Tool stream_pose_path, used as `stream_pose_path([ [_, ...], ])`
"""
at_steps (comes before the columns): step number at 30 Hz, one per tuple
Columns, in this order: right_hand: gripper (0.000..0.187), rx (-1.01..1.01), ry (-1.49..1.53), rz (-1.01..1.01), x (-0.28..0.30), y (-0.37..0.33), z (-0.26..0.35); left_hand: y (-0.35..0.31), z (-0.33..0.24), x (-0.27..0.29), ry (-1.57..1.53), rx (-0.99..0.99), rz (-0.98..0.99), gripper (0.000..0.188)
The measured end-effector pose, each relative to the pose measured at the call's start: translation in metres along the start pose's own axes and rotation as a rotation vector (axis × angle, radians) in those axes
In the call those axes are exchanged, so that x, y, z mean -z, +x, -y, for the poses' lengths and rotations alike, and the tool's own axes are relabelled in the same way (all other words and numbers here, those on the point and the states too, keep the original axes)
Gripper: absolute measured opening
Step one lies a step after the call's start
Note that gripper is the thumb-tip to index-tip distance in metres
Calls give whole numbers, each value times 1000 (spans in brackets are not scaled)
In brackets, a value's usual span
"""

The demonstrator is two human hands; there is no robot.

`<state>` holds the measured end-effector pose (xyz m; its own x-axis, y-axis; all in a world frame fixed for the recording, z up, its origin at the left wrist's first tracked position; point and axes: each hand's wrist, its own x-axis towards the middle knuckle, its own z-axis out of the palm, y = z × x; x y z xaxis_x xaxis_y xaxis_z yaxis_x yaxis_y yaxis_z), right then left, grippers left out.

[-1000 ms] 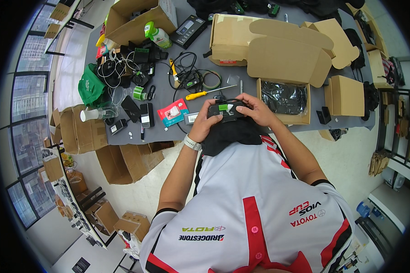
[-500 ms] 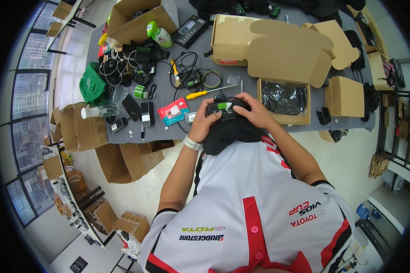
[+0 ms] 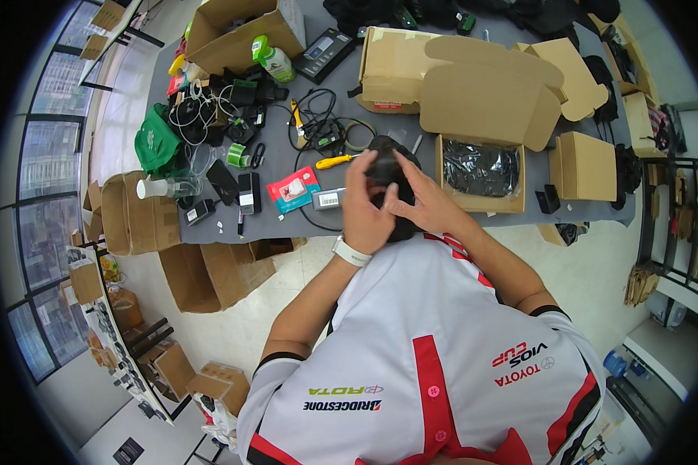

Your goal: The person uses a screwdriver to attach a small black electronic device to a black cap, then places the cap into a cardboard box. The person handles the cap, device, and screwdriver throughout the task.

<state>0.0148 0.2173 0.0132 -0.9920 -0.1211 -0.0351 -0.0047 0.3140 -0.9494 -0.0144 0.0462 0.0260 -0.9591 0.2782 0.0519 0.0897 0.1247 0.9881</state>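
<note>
Both my hands are close together at the table's front edge, around a soft-looking black cloth piece (image 3: 381, 169) with a rounded top. My left hand (image 3: 362, 213) grips its left side, with the fingers reaching up to the top. On the other side my right hand (image 3: 430, 201) holds it with fingers extended and the thumb near the left hand. More black material hangs below, against my shirt. The black device with a green label is out of sight now. Just left of the hands lie a yellow-handled screwdriver (image 3: 335, 161) and a small grey box (image 3: 328, 199).
An open carton (image 3: 482, 203) holding a black item in clear plastic stands right of my hands. Beyond it are a larger cardboard box (image 3: 392, 66) and a small carton (image 3: 589, 167). Leftward lie a red-and-blue packet (image 3: 293, 188), tangled cables (image 3: 318, 116) and a spray bottle (image 3: 275, 62).
The black piece has been turned and raised, so its green-labelled device no longer shows. My left hand has rolled upright, and both hands have moved closer together.
</note>
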Motion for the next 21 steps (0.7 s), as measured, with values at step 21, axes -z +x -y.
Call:
stream_pose_path([
  [21,46,-122,24,63,129,-13,-5,1,32,17,94,-65,135,36],
])
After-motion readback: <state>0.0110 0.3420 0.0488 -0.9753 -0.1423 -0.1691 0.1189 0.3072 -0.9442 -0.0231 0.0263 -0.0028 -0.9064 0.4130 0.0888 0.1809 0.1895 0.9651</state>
